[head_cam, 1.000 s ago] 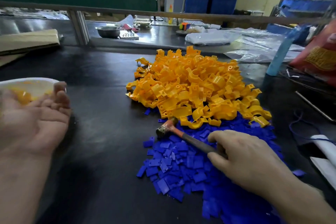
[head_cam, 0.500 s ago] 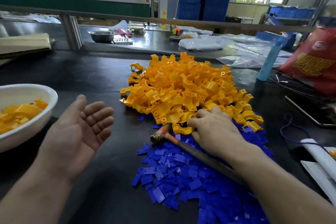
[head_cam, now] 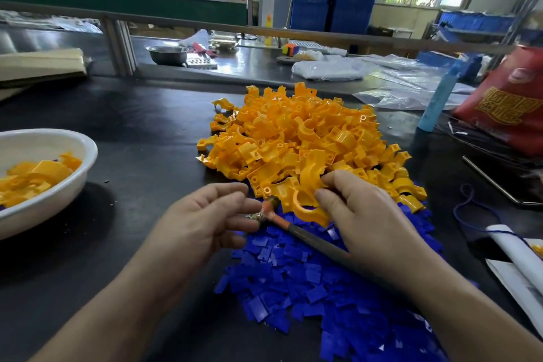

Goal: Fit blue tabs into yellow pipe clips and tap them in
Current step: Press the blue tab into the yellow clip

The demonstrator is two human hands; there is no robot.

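Yellow plastic pipe clips (head_cam: 302,138) are heaped on the black table top (head_cam: 132,132), with flat blue plastic tabs (head_cam: 293,273) piled just in front. One curved yellow clip (head_cam: 308,206) is pinched between thumb and fingers of the right hand (head_cam: 370,220) at the heap's near edge. The left hand (head_cam: 199,226) is held empty, fingers loosely apart, beside the head of the small hammer (head_cam: 308,236) laid on the tabs.

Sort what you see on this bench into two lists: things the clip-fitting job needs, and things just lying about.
Job: yellow clip pile, yellow clip in right hand, blue tabs, hammer, white bowl.
Lying about: steel bowl, red bag, blue bottle, plastic sheets.
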